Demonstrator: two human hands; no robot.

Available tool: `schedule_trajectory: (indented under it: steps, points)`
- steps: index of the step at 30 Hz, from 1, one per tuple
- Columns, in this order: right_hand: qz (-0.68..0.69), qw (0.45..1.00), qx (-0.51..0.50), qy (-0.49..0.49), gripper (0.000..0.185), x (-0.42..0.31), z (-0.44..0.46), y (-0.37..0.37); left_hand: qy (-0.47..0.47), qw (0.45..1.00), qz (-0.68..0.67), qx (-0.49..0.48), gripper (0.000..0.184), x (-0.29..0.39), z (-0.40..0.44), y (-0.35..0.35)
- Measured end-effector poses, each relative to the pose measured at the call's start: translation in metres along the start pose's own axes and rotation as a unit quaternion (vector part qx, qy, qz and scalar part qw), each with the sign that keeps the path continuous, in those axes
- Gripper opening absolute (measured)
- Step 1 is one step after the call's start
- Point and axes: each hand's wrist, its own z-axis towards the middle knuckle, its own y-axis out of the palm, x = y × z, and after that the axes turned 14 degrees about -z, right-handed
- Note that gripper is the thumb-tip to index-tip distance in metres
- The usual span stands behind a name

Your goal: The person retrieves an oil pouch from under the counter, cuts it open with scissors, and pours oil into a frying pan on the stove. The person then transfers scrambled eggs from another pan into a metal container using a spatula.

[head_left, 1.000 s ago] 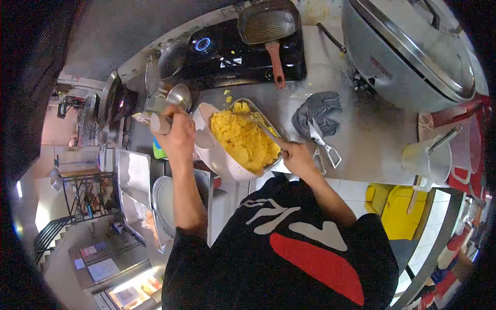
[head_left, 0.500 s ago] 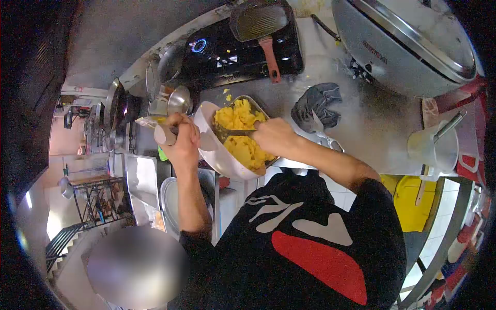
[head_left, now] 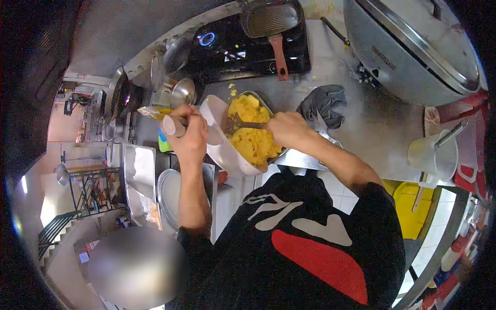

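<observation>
My left hand (head_left: pixel 190 135) is closed round the thick pale handle (head_left: pixel 173 125) of a pinkish-white pan (head_left: pixel 227 150). The pan is tilted on its side against a metal tray (head_left: pixel 266 101). Yellow mashed food (head_left: pixel 253 144) lies across the pan's opening and the tray, with a gap between an upper and a lower mass. My right hand (head_left: pixel 289 129) grips a dark spatula (head_left: pixel 251 125), whose blade end is in the food inside the pan.
Behind stands a black stove (head_left: pixel 222 64) with one lit burner and a grill pan (head_left: pixel 271 20). A dark cloth (head_left: pixel 324 106) and scissors (head_left: pixel 321 126) lie to the right, near a large grey cooker (head_left: pixel 403 57) and a white jug (head_left: pixel 433 155). A metal bowl (head_left: pixel 183 93) sits left.
My right hand has moved up and left over the food with the spatula. The yellow mass, whole earlier, now has a gap across it. My left hand keeps its grip.
</observation>
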Motion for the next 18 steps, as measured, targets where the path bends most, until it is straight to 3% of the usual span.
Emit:
schedule_trajectory:
  steps: [7, 10, 13, 16, 18]
  points:
    - [0.034, 0.996, -0.077, 0.043, 0.021, 0.006, -0.011, -0.021, -0.029, 1.0, 0.0, -0.01, 0.018, 0.004, 0.0, 0.001]
    - [0.048, 0.997, -0.038, 0.045, 0.033, 0.012, -0.01, -0.04, -0.017, 0.999, 0.0, -0.034, 0.017, 0.0, -0.001, -0.002]
    - [-0.009, 0.998, 0.035, 0.058, 0.026, 0.007, 0.008, -0.043, -0.015, 0.999, 0.0, -0.034, 0.015, -0.007, -0.003, -0.002]
    - [0.016, 0.999, 0.044, 0.016, 0.02, 0.002, 0.031, -0.052, -0.006, 0.999, 0.023, -0.023, 0.014, -0.011, -0.006, 0.002]
    - [-0.005, 0.999, -0.031, 0.027, 0.019, 0.0, 0.044, -0.047, 0.043, 0.992, 0.102, -0.062, 0.012, -0.023, -0.006, -0.006]
